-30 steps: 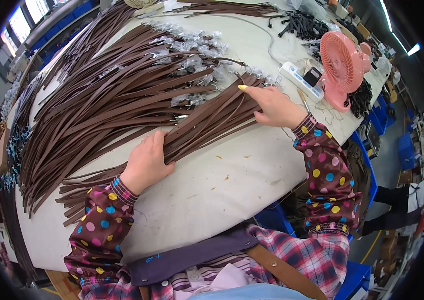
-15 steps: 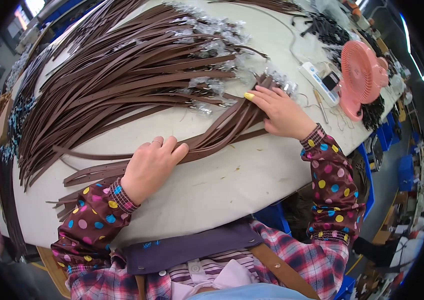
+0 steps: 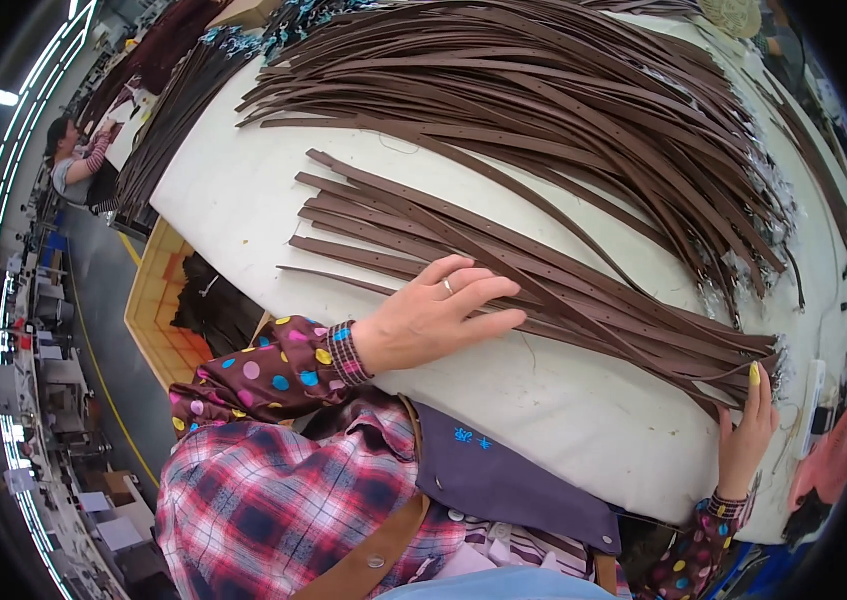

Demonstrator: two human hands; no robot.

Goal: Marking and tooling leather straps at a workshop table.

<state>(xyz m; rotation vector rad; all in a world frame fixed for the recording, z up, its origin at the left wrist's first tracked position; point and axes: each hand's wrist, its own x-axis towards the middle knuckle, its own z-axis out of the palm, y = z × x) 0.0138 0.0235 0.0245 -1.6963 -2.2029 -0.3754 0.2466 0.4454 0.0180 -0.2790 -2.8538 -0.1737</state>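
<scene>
Brown leather-like straps (image 3: pixel 544 265) with punched holes lie in a loose bundle across the white table, fanned apart at their left ends. My left hand (image 3: pixel 434 312), a ring on one finger, rests on the near side of this bundle with its fingers spread. At the bundle's right end, my right hand (image 3: pixel 747 430) touches the straps with outstretched fingers; a yellow cover sits on one fingertip. Clear plastic and small metal parts (image 3: pixel 782 358) show at that end. Beyond the bundle lies a much larger pile of similar straps (image 3: pixel 534 90).
A wooden box (image 3: pixel 159 300) with dark material stands below the table's left edge. Dark straps (image 3: pixel 184 130) hang at the far left, with a person (image 3: pixel 79 165) beyond. A pink fan (image 3: pixel 834 455) and a white power strip (image 3: pixel 812 405) are at the right.
The view has swung left. The bundle, earlier gathered and curved between both hands, now lies flatter and more spread. My left hand's fingers have opened out, and my right hand is at the bundle's end.
</scene>
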